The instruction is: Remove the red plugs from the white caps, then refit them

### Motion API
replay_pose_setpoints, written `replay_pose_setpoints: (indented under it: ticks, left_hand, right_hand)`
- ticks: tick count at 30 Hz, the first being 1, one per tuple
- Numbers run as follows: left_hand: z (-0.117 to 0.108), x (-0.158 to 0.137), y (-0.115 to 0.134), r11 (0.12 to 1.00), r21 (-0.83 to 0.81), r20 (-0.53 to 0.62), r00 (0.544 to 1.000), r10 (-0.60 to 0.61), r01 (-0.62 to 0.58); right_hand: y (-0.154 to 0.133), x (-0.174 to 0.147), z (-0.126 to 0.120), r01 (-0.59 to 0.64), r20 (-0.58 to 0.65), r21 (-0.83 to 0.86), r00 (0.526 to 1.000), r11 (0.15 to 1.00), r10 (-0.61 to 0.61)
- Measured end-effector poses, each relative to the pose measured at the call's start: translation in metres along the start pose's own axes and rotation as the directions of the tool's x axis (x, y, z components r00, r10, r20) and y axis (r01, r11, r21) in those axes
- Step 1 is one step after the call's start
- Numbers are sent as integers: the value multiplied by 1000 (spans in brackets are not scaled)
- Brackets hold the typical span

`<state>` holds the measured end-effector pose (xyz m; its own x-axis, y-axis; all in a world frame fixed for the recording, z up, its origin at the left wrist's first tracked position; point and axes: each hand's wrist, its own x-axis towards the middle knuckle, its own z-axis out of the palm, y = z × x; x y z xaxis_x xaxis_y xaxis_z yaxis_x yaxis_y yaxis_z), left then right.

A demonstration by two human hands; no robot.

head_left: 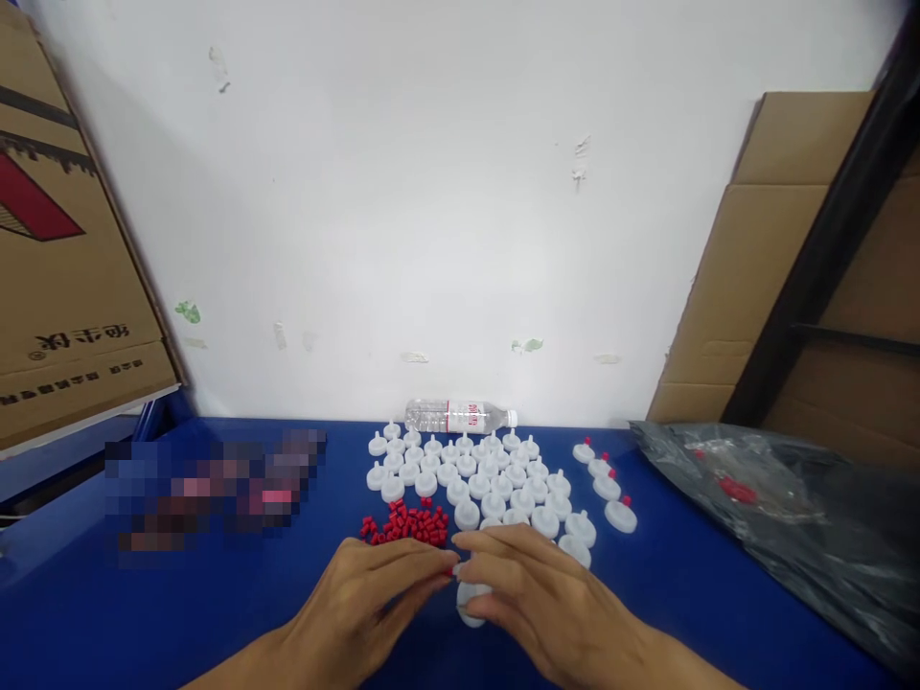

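Note:
Between the thumb and fingers of my right hand (536, 594) is a white nozzle cap (469, 606), held near the table's front with its spout pointing left. My left hand (370, 589) pinches a small red cap (450, 572), mostly hidden by the fingertips, right at the spout's tip. I cannot tell how far the red cap sits on the spout. Just beyond my left hand lies a heap of loose red caps (409, 523). Many white nozzle caps (493, 504) stand spout-up past my right hand. Several nozzle caps with red tips (607, 486) form a line on the right.
A clear plastic bottle (464, 416) lies against the wall behind the caps. On the right a dark plastic bag (812, 537) bears a clear bag with red pieces (740, 490). Cardboard stands at both sides of the blue table (237, 594). A patch at left is blurred out.

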<state>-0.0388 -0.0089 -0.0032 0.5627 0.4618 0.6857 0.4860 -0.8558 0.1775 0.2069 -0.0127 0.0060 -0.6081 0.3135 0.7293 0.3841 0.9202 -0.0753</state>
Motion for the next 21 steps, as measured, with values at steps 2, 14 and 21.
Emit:
replay_pose_setpoints:
  ticks: [2, 14, 21]
  left_hand:
    - [1, 0, 0, 1000, 7, 9, 1000, -12, 12]
    - [-6, 4, 20, 994, -67, 95, 993, -75, 82]
    - [-13, 12, 25, 991, -48, 186, 976, -114, 125]
  right_hand:
    - [-2, 1, 1, 33, -18, -46, 999, 998, -34]
    - [-23, 13, -9, 103, -22, -238, 994, 966, -111]
    - [-20, 16, -7, 147, -32, -221, 987, 964, -158]
